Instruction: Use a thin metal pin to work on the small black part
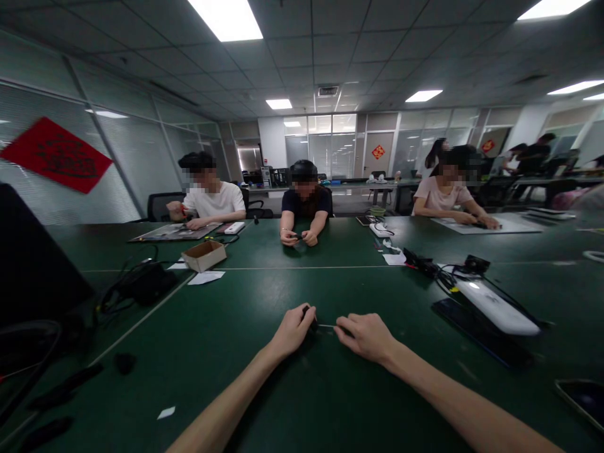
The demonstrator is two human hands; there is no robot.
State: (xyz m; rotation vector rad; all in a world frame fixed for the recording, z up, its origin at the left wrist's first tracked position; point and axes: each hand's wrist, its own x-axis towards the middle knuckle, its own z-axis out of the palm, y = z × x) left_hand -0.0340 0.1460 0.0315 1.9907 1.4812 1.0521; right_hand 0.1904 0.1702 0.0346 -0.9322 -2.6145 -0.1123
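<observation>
Just above the green table (278, 289), my left hand (293, 330) is closed round a small black object (309, 316), mostly hidden by the fingers. To its right, my right hand (365, 336) is closed, thumb and forefinger pinching the end of a thin, pale, rod-like piece (326, 326). That piece spans the short gap between the hands and points at the black object. Whether its left tip touches the object I cannot tell, and its kind is too small to make out.
A cardboard box (204, 256) and black cables (141, 283) lie left. On the right are a white power bank-like device (495, 307) and a dark phone-like slab (481, 332). Across the table sit three people, one straight ahead (306, 207). A paper scrap (166, 413) lies front left.
</observation>
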